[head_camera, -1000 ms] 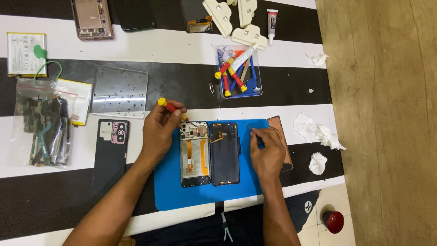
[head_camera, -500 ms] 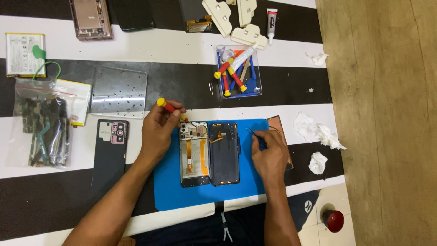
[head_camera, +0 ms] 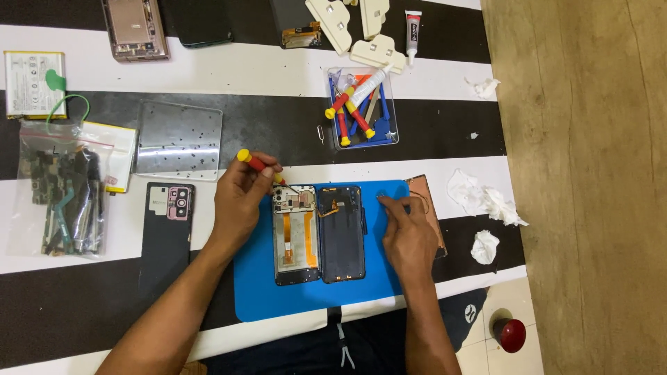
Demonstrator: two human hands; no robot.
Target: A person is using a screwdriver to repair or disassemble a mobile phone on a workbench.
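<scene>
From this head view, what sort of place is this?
Likely a small phone repair bench, maybe set up informally. The left hand holds a red screwdriver over an opened phone on a blue mat. A tray of tools and a bag of spare parts sit nearby.

bare blue mat [head_camera: 278, 292] below the opened phone [head_camera: 297, 235]; tool tray [head_camera: 363, 109] blocks above.

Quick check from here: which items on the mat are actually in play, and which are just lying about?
In use:
left hand
red, yellow-capped screwdriver
opened phone body with orange flex cable
dark phone panel
blue work mat
right hand

Lying about:
clear tool tray
crumpled white tissues
bagged parts
</scene>
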